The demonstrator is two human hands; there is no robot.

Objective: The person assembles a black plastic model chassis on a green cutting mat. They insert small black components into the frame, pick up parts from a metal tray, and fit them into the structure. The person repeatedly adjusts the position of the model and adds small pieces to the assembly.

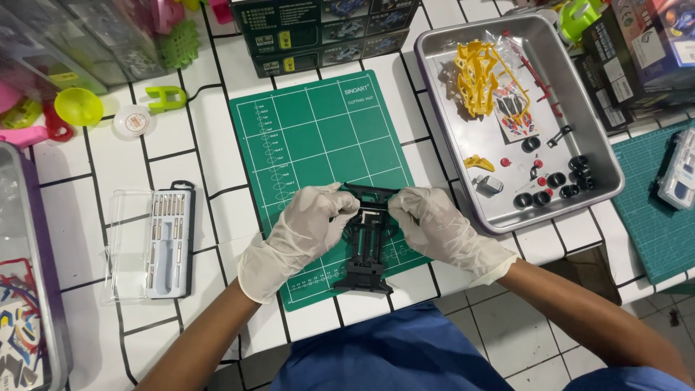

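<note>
Chassis, black plastic, is being held over the green cutting mat, approx. at its lower centre. Left hand & right hand, both gloved, are being kept clenched on the chassis's upper end, fingertips pinching from opp. sides. Metal tray w/ yellow body shell and small black wheels is being seen to the right; screwdriver set is lying to the left.

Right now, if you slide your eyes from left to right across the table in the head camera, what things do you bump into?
Clear screwdriver case → left hand → black toy car frame → right hand → metal tray → small blue and white box
</note>
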